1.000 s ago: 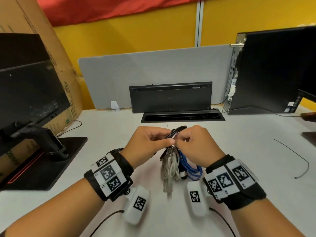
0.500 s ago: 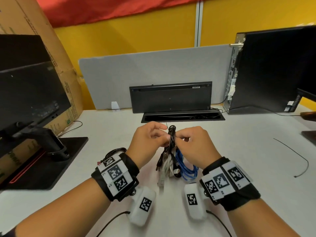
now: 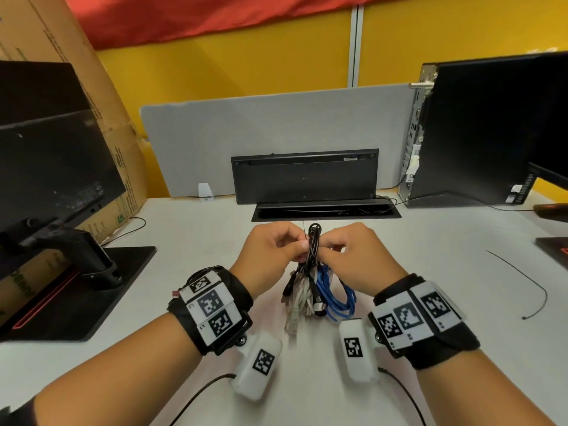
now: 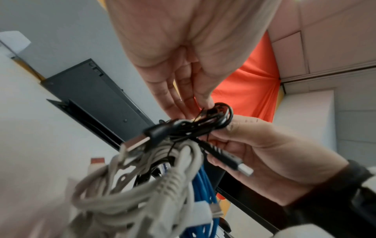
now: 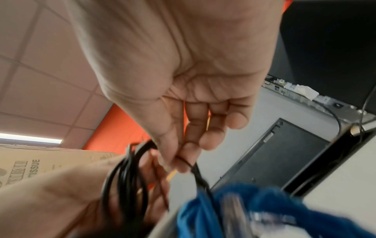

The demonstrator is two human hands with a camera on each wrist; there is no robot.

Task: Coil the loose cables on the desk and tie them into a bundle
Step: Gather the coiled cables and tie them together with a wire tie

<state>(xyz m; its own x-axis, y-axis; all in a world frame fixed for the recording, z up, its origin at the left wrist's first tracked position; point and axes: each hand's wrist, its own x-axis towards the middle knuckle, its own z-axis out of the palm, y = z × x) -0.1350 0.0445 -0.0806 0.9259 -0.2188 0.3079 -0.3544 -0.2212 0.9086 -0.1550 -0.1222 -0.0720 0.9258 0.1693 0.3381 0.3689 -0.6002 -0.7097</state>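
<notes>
A bundle of coiled cables hangs between both hands above the white desk: a black coil on top, grey cables and blue cable below. My left hand pinches the black coil near its top loop. My right hand pinches a thin black tie that runs round the bundle; its thumb lies against the black coil. A USB plug and the grey cables dangle loose.
A loose thin black tie lies on the desk at the right. A monitor on a black stand is at the left, a cable tray slot lies behind the hands, and a computer tower stands at the back right.
The black loop at the top of the bundle has turned from leaning right to standing upright between the hands. The hanging cables have risen slightly.
</notes>
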